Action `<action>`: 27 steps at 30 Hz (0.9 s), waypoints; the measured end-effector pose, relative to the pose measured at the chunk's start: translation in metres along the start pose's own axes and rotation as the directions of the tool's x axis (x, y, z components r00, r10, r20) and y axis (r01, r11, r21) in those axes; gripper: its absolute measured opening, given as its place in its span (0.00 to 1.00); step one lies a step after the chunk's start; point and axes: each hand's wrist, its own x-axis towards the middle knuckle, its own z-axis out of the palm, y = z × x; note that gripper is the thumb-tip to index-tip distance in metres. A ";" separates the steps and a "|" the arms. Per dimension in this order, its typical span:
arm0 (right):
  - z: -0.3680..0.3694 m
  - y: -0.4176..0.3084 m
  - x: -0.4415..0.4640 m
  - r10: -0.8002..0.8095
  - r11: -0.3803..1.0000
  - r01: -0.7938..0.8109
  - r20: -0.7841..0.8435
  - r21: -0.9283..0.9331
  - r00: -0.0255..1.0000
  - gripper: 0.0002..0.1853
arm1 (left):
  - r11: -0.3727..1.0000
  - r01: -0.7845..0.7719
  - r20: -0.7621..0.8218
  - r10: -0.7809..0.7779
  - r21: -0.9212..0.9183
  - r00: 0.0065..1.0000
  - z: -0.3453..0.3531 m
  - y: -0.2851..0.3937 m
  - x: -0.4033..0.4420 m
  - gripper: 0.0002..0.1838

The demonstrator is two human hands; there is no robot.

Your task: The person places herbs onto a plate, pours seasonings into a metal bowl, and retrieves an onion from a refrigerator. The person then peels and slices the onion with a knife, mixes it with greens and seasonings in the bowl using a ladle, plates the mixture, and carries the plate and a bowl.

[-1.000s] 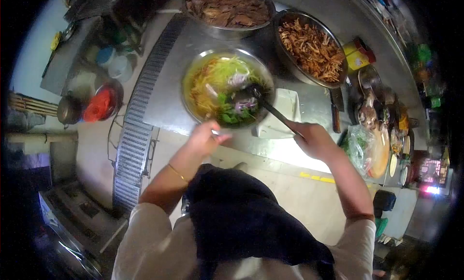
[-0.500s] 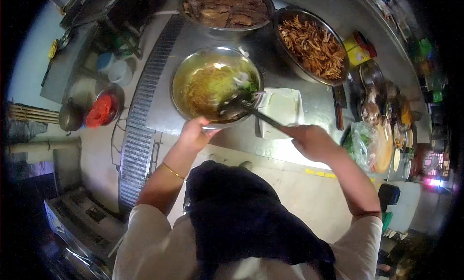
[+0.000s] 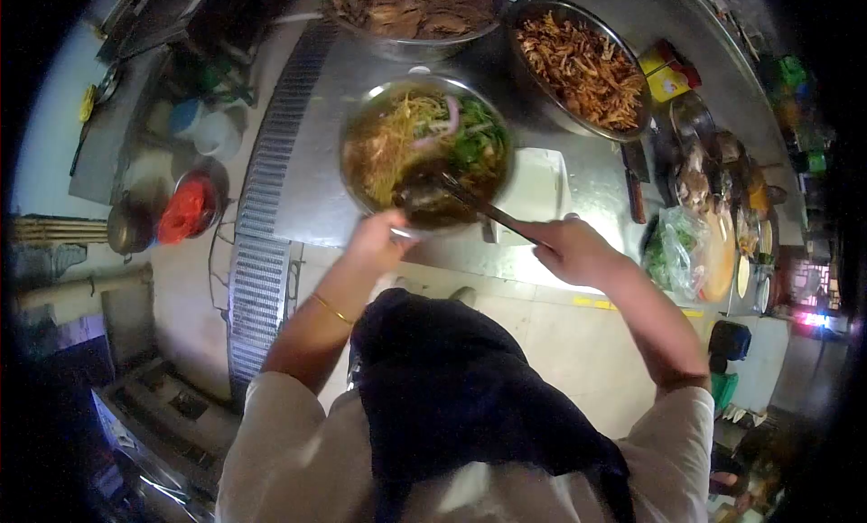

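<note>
A steel mixing bowl (image 3: pixel 349 184) holds pale shredded food (image 3: pixel 397 130), chopped greens (image 3: pixel 477 144) and pinkish-white onion strips in brownish liquid. My left hand (image 3: pixel 377 243) is closed on the bowl's near rim. In my right hand (image 3: pixel 578 250) is the dark handle of a cooking spoon (image 3: pixel 492 214). Its head lies in the near part of the bowl, blurred and partly covered by food, so I cannot tell whether it is slotted. A white rectangular container (image 3: pixel 533 184) stands just right of the bowl, partly behind the spoon handle.
Behind are a basin of brown meat slices (image 3: pixel 415 13) and a basin of brown strips (image 3: pixel 578 71). A knife (image 3: pixel 636 193) lies right of the container. Farther right are a plastic bag of greens (image 3: pixel 673 252) and a round board (image 3: pixel 718 252). A floor grate (image 3: pixel 262 225) runs along the left.
The bowl has shifted right and slightly away from me, tilting as its contents turned over. Greens and onion strips now spread across its far right side. Both hands keep their holds.
</note>
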 end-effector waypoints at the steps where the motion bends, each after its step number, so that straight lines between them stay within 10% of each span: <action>1: -0.012 -0.003 -0.008 0.048 0.999 -0.046 0.088 -0.024 0.995 0.26 | 0.998 -0.009 0.002 0.009 -0.061 1.000 0.001 0.012 -0.002 0.18; 13: -0.020 0.011 -0.014 0.188 0.890 -0.148 -0.050 0.431 0.981 0.22 | 0.998 -0.045 0.014 0.046 -0.051 0.999 -0.005 0.007 0.000 0.09; 17: -0.004 -0.014 0.024 0.223 0.941 -0.215 0.000 0.260 0.975 0.25 | 0.994 0.004 -0.053 -0.010 -0.111 0.999 0.016 -0.006 -0.013 0.10; 19: 0.006 0.008 0.013 -0.065 0.991 0.079 -0.140 0.104 0.988 0.24 | 0.988 -0.023 0.112 0.040 -0.154 0.993 0.001 0.017 0.005 0.18; 23: -0.026 0.001 0.014 0.249 0.902 -0.236 0.010 0.362 0.968 0.25 | 0.995 -0.009 -0.024 0.006 -0.104 1.000 0.014 -0.006 -0.016 0.18; 25: -0.006 0.006 0.029 0.070 0.953 -0.009 -0.191 0.303 0.979 0.25 | 0.995 0.005 -0.025 -0.007 -0.102 1.000 0.021 -0.011 -0.022 0.17; 27: -0.014 -0.005 0.022 0.040 0.971 -0.025 -0.059 0.238 0.997 0.25 | 0.984 0.012 -0.011 -0.014 -0.178 1.000 0.021 0.003 -0.011 0.15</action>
